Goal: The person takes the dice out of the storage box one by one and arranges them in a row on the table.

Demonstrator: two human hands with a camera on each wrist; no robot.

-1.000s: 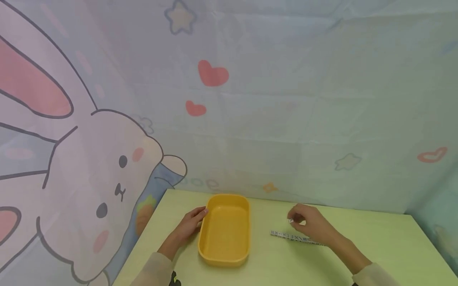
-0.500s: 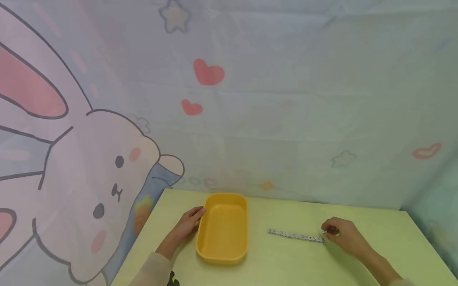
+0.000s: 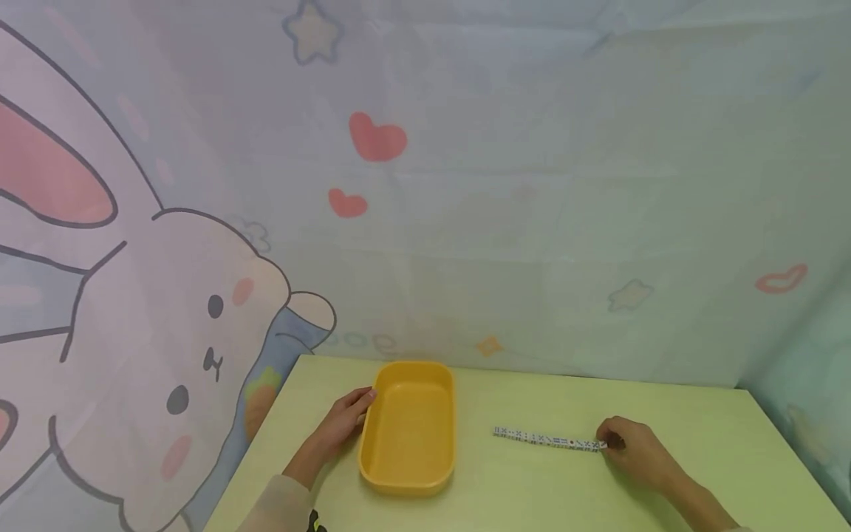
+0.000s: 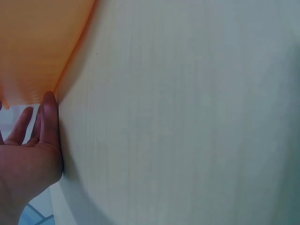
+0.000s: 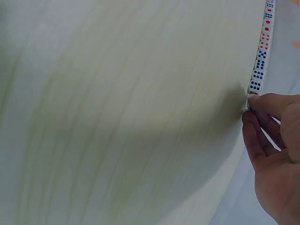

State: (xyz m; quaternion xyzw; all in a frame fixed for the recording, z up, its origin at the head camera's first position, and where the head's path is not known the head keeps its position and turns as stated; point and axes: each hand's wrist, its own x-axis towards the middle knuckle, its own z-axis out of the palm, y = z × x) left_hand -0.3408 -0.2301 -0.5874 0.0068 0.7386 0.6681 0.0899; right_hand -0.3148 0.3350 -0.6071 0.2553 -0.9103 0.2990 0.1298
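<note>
A yellow plastic tray (image 3: 408, 443) stands on the table, and my left hand (image 3: 342, 420) rests against its left side. In the left wrist view the fingers (image 4: 49, 117) look fairly straight, with a fingertip touching the tray's wall (image 4: 33, 70). To the right, a straight row of white dice (image 3: 541, 439) with red and blue pips lies on the table. My right hand (image 3: 634, 449) is at the row's right end, where thumb and fingers pinch a die (image 5: 250, 104) against the last one; the fingers partly cover it.
The pale yellow-green table (image 3: 532, 495) ends at a cloth backdrop (image 3: 532, 222) printed with a rabbit, hearts and stars. Between tray and row lies a strip of tabletop. A small dark object (image 3: 315, 522) shows by the left sleeve.
My right hand has carried a die rightward from above the row to its right end and lowered it there. The left hand stays at the tray. The head view has shifted slightly.
</note>
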